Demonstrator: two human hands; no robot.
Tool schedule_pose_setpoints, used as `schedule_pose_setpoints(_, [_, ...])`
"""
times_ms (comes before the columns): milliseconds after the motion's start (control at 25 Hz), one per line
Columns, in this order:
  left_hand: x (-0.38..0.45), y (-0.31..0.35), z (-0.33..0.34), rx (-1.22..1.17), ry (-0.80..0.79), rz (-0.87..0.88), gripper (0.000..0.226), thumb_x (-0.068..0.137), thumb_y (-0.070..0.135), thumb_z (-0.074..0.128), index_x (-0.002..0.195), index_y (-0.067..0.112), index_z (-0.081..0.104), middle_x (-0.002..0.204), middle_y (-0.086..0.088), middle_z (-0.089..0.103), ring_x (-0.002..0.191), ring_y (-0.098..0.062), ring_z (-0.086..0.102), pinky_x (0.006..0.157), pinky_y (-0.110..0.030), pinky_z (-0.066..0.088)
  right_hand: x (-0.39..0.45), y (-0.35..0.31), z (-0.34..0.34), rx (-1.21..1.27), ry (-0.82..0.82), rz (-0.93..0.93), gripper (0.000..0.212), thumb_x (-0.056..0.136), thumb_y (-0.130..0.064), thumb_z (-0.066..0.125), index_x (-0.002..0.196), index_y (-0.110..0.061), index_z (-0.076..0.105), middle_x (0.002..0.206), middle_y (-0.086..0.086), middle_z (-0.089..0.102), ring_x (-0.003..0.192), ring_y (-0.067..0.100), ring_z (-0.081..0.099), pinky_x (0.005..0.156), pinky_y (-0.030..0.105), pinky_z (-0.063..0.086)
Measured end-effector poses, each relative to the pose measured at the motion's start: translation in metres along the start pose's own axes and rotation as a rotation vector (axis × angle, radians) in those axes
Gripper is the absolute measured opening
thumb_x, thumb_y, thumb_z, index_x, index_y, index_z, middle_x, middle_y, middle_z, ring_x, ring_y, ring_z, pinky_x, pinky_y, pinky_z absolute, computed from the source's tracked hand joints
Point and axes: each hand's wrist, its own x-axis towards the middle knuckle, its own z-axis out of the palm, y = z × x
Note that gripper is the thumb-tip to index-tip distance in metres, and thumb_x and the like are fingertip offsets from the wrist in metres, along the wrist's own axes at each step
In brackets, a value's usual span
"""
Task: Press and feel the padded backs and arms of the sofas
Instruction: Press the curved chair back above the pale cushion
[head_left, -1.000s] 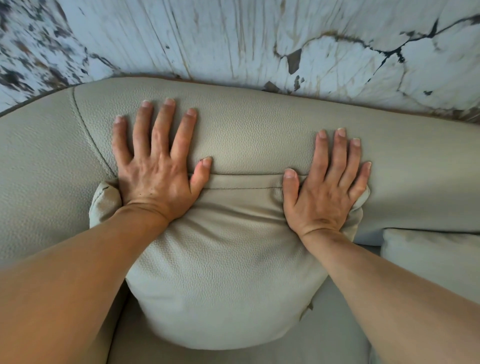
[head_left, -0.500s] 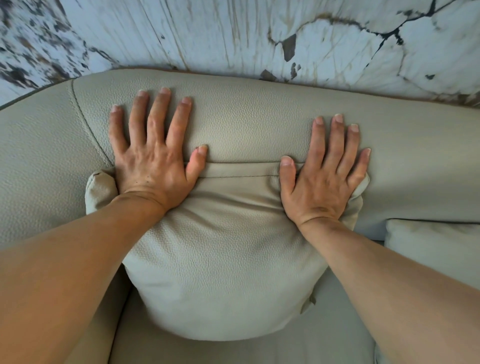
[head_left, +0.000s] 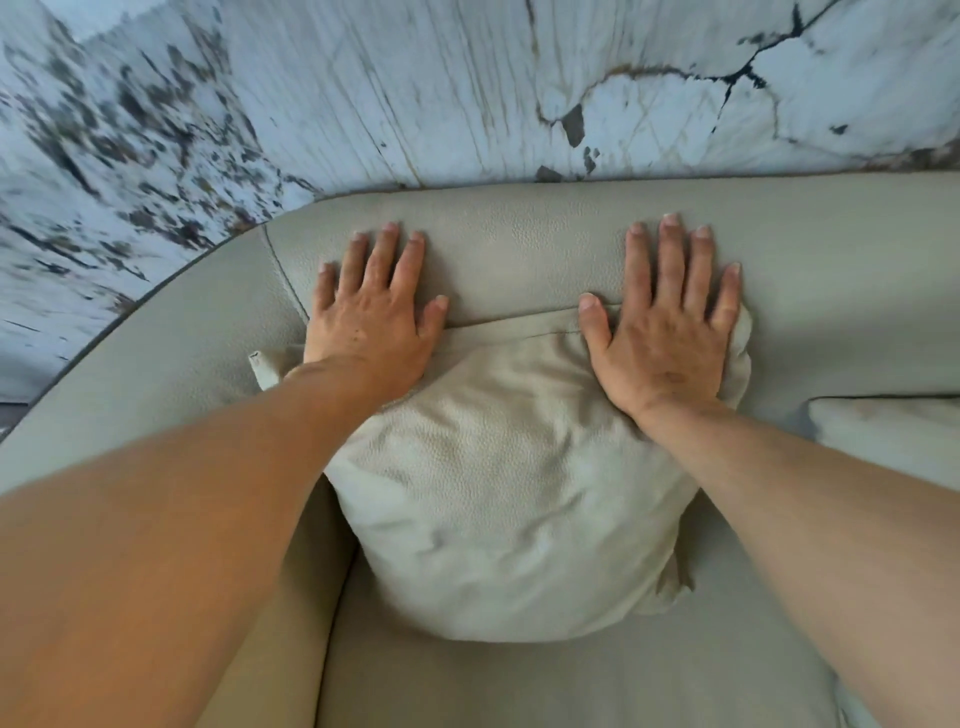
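Note:
A beige leather sofa fills the view; its padded back (head_left: 519, 254) runs across the middle. A loose beige cushion (head_left: 498, 488) leans against that back. My left hand (head_left: 371, 322) lies flat, fingers spread, with its palm on the cushion's upper left corner and its fingers on the sofa back. My right hand (head_left: 662, 332) lies flat in the same way on the cushion's upper right corner, fingers reaching onto the back. Neither hand grips anything. The sofa's arm (head_left: 171, 364) curves down the left side.
A white marble-patterned wall (head_left: 467, 83) with dark veins stands right behind the sofa back. A second beige cushion (head_left: 888, 441) shows at the right edge. The seat (head_left: 545, 680) lies below the cushion.
Both hands stay flat on the cushion top and sofa back. The view has shifted, so more of the wall at the left and the sofa arm shows.

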Motion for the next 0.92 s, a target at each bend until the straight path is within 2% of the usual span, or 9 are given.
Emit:
schedule_pose_setpoints(80, [-0.007, -0.008, -0.013, 0.005, -0.083, 0.032, 0.065, 0.097, 0.052, 0.018, 0.154, 0.026, 0.0, 0.163, 0.004, -0.004, 0.149, -0.018, -0.007, 0.12, -0.044, 0.002, -0.005, 0.001, -0.012, 0.007, -0.068, -0.023, 0.071, 0.094, -0.056, 0.024, 0.154, -0.021, 0.007, 0.163, 0.007, 0.003, 0.148, 0.028, -0.003, 0.118, 0.05, -0.003])
schedule_pose_setpoints(240, [-0.023, -0.018, -0.025, 0.053, -0.214, 0.074, 0.065, 0.096, 0.055, 0.014, 0.154, 0.028, 0.0, 0.163, 0.005, -0.006, 0.149, -0.016, -0.006, 0.12, -0.043, 0.002, -0.03, 0.006, -0.037, 0.017, -0.179, -0.03, 0.067, 0.095, -0.056, 0.019, 0.152, -0.022, 0.017, 0.163, 0.002, 0.011, 0.148, 0.024, 0.005, 0.117, 0.045, 0.005])
schedule_pose_setpoints(360, [-0.035, -0.019, -0.028, 0.062, -0.217, 0.131, 0.067, 0.093, 0.057, 0.006, 0.154, 0.029, 0.0, 0.163, 0.003, -0.004, 0.149, -0.019, -0.005, 0.12, -0.044, 0.001, -0.042, 0.004, -0.057, -0.049, -0.282, -0.011, 0.07, 0.092, -0.058, 0.007, 0.151, -0.021, 0.018, 0.162, 0.0, 0.015, 0.147, 0.021, 0.008, 0.116, 0.045, -0.001])
schedule_pose_setpoints(480, [-0.047, -0.021, -0.03, 0.055, -0.225, 0.246, 0.07, 0.089, 0.061, -0.005, 0.152, 0.031, -0.007, 0.163, 0.004, -0.008, 0.149, -0.019, -0.009, 0.12, -0.042, -0.004, -0.048, -0.004, -0.078, -0.236, -0.367, 0.007, 0.073, 0.091, -0.059, 0.0, 0.151, -0.023, 0.018, 0.161, 0.0, 0.018, 0.148, 0.022, 0.002, 0.111, 0.05, -0.017])
schedule_pose_setpoints(600, [-0.049, -0.024, -0.036, 0.027, -0.27, 0.371, 0.069, 0.089, 0.061, -0.006, 0.151, 0.033, -0.011, 0.162, 0.005, -0.01, 0.148, -0.018, -0.011, 0.119, -0.04, -0.007, -0.059, -0.022, -0.095, -0.313, -0.442, 0.153, 0.07, 0.092, -0.058, 0.002, 0.152, -0.024, 0.014, 0.162, 0.001, 0.013, 0.148, 0.024, -0.004, 0.11, 0.054, -0.02])
schedule_pose_setpoints(760, [-0.052, -0.044, -0.06, -0.027, -0.333, 0.499, 0.069, 0.088, 0.06, -0.006, 0.151, 0.032, -0.013, 0.162, 0.006, -0.012, 0.148, -0.019, -0.012, 0.119, -0.041, -0.007, -0.093, -0.058, -0.131, -0.172, -0.578, 0.375, 0.066, 0.095, -0.056, 0.009, 0.154, -0.027, 0.002, 0.163, -0.001, -0.002, 0.148, 0.023, -0.01, 0.116, 0.052, -0.012])
schedule_pose_setpoints(920, [-0.058, -0.08, -0.09, -0.022, -0.345, 0.657, 0.065, 0.088, 0.06, -0.006, 0.146, 0.036, -0.023, 0.161, 0.008, -0.017, 0.147, -0.017, -0.018, 0.116, -0.041, -0.014, -0.153, -0.108, -0.179, -0.131, -0.689, 0.615, 0.066, 0.095, -0.058, 0.009, 0.153, -0.03, -0.005, 0.163, -0.003, -0.01, 0.148, 0.02, -0.013, 0.116, 0.05, -0.012])
